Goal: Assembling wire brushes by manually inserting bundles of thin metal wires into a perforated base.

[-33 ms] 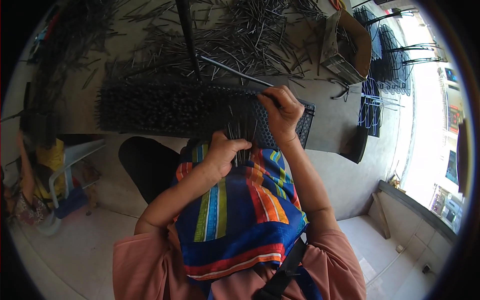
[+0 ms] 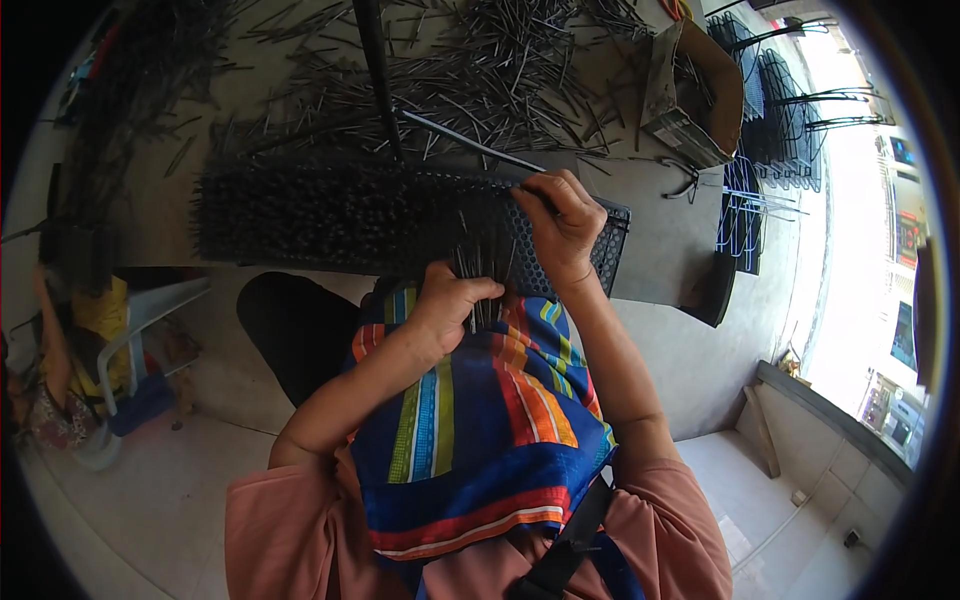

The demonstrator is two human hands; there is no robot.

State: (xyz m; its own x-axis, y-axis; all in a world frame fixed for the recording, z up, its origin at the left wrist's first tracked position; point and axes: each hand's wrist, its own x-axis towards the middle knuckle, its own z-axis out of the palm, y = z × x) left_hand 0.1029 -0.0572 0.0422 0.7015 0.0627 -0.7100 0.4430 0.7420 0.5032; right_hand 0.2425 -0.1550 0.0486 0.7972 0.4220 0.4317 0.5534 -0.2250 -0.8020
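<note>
My left hand (image 2: 445,308) is closed around a bundle of thin dark rods (image 2: 484,262), which point up and away from me at the near edge of a long black perforated tray (image 2: 530,268). Most of the tray's left and middle part is packed with upright dark pieces (image 2: 300,215). Toward its right end the round holes lie bare. Over that end my right hand (image 2: 570,225) is closed, thumb and fingers pinched together near the tray's far edge. Whatever is between those fingertips is too small or hidden to make out.
Loose dark rods (image 2: 480,90) lie heaped across the table behind the tray. A dark post (image 2: 374,85) and a pale metal bar (image 2: 470,140) stand close behind it. Cardboard box (image 2: 675,125) and wire racks (image 2: 785,115) are at right. Another person (image 2: 60,405) is at far left.
My right hand has shifted very slightly left over the tray. My left hand and its bundle of rods look the same.
</note>
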